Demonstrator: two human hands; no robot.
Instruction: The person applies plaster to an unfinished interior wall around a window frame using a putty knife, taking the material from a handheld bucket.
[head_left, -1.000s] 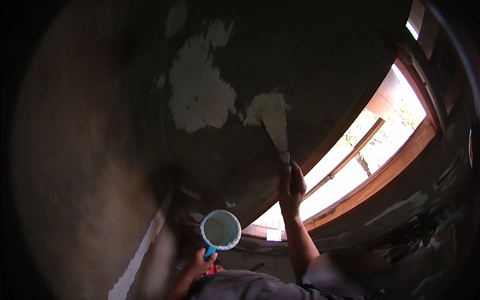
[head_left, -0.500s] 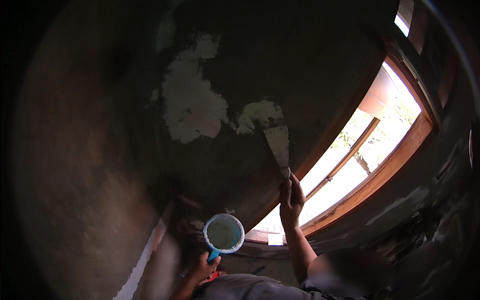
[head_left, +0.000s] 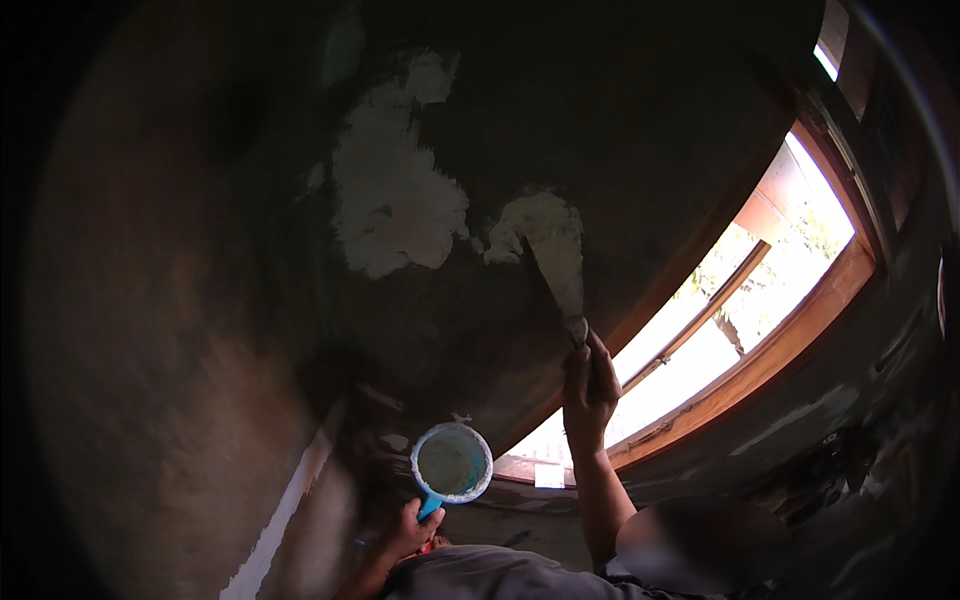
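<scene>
My right hand is raised and shut on the handle of a putty knife. Its broad blade, coated in white filler, lies flat against a dark curved wall, on the lower edge of a small fresh white patch. A larger white patch lies to its left. My left hand, low in the view, grips the handle of a blue cup with white filler inside, held below and left of the knife.
A bright window with a wooden frame runs along the right, just past my right hand. A pale strip crosses the wall at the lower left. The far left and the lower right are too dark to make out.
My right hand has dipped slightly and come back up with the knife. The small white patch by the blade has spread leftward. The cup has hardly moved.
</scene>
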